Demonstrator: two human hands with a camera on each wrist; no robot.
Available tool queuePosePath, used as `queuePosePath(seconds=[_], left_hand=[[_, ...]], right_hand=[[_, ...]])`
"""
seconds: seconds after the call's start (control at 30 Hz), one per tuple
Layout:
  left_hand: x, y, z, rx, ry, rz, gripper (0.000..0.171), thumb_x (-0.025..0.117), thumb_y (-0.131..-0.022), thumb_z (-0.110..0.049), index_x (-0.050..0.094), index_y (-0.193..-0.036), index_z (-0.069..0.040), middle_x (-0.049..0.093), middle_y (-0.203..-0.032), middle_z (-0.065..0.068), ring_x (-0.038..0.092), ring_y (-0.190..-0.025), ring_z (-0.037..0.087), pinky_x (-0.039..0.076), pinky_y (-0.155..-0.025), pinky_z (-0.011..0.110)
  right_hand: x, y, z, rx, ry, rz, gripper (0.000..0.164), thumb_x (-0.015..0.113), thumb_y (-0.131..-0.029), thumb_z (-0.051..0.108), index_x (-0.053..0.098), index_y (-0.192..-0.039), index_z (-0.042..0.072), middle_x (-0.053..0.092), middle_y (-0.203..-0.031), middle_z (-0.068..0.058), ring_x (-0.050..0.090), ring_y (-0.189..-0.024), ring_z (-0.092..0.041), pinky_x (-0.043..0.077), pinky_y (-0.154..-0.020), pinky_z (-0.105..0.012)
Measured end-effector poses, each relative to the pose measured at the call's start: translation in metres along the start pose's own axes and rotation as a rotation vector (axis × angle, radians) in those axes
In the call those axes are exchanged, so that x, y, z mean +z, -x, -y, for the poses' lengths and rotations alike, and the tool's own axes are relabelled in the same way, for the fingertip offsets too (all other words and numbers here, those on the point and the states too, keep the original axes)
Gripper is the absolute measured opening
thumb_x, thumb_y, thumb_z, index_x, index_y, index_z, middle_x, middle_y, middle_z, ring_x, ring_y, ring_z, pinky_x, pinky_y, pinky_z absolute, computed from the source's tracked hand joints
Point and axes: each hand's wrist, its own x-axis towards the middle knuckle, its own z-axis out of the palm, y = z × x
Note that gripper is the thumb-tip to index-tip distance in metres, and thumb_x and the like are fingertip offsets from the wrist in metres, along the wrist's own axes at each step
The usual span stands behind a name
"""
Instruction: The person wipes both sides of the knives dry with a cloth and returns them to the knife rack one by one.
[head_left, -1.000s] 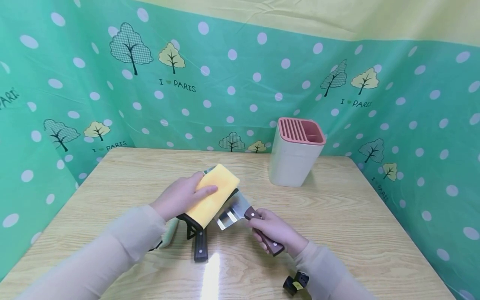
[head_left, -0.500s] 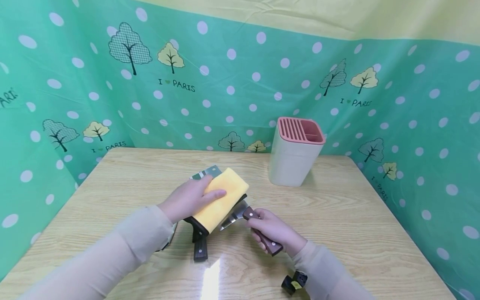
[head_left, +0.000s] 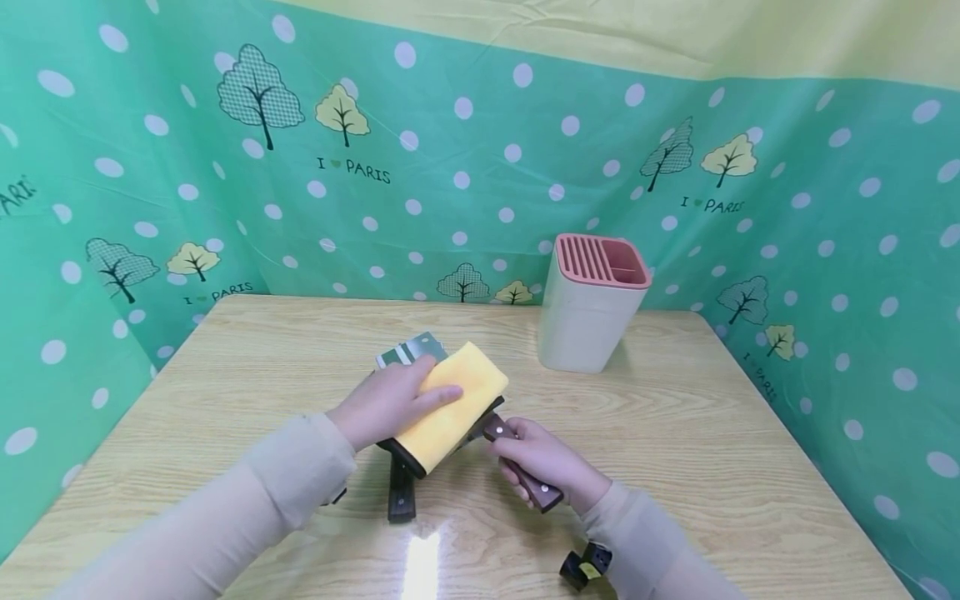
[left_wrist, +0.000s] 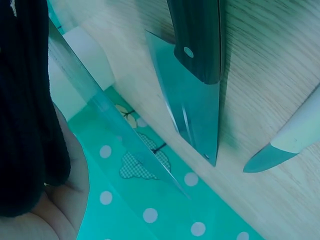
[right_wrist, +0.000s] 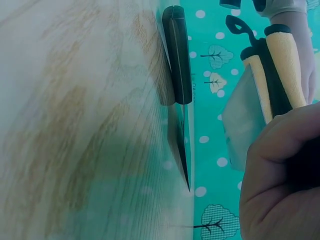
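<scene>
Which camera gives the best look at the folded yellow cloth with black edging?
The head view, where the folded yellow cloth shows its broad face, partly under the left hand. The right wrist view shows its yellow folds edge-on, with black between; the left wrist view shows only what seems its black side.

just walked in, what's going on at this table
A person's right hand grips a broad knife by its brown handle, blade lifted off the wooden table. The left hand holds a folded yellow cloth against that blade, as if wiping it. A black-handled knife lies on the table, with what looks like another blade beside it. A white holder with a pink top stands behind.
</scene>
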Motion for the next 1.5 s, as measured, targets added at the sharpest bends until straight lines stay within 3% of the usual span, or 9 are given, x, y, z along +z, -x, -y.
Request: queuePosePath(seconds=[0.23, 0.53, 1.03, 1.5], left_hand=[[0.0035, 0.001, -0.0016, 0.011, -0.004, 0.007, 0.04, 0.058, -0.094, -0.058, 0.052, -0.099, -0.019, 0.057, -0.067, 0.001, 0.055, -0.053, 0.015, 0.044, -0.052, 0.03], [0.0064, -0.0001, -0.0018, 0.012, -0.011, 0.01, 0.041, 0.058, -0.093, -0.058, 0.052, -0.099, -0.018, 0.058, -0.067, 0.001, 0.055, -0.053, 0.015, 0.044, -0.051, 0.03], [0.0072, -0.0005, -0.0008, -0.007, -0.033, 0.011, 0.044, 0.058, -0.092, -0.06, 0.053, -0.1, -0.017, 0.058, -0.068, 0.001, 0.055, -0.055, 0.015, 0.043, -0.052, 0.03], [0.006, -0.0016, 0.0033, 0.002, -0.067, -0.001, 0.046, 0.057, -0.092, -0.061, 0.051, -0.096, -0.016, 0.055, -0.068, 0.002, 0.052, -0.054, 0.015, 0.041, -0.052, 0.03]], right_hand=[[0.0003, -0.0004, -0.0017, 0.003, -0.004, -0.008, 0.019, 0.054, -0.094, 0.015, 0.04, -0.099, 0.004, 0.047, -0.055, 0.002, 0.043, -0.036, -0.006, 0.041, -0.034, -0.022], [0.0022, 0.0003, -0.0015, -0.003, -0.001, -0.012, 0.018, 0.054, -0.094, 0.014, 0.038, -0.095, 0.006, 0.047, -0.055, 0.002, 0.043, -0.037, -0.007, 0.04, -0.034, -0.022], [0.0026, 0.0021, -0.0001, -0.015, -0.032, 0.007, 0.018, 0.052, -0.094, 0.013, 0.041, -0.104, 0.002, 0.048, -0.055, 0.004, 0.044, -0.038, -0.005, 0.04, -0.034, -0.022], [0.0023, 0.0035, -0.0005, -0.017, -0.044, 0.019, 0.019, 0.052, -0.095, 0.012, 0.041, -0.104, -0.001, 0.047, -0.054, 0.004, 0.044, -0.037, -0.005, 0.04, -0.034, -0.022]])
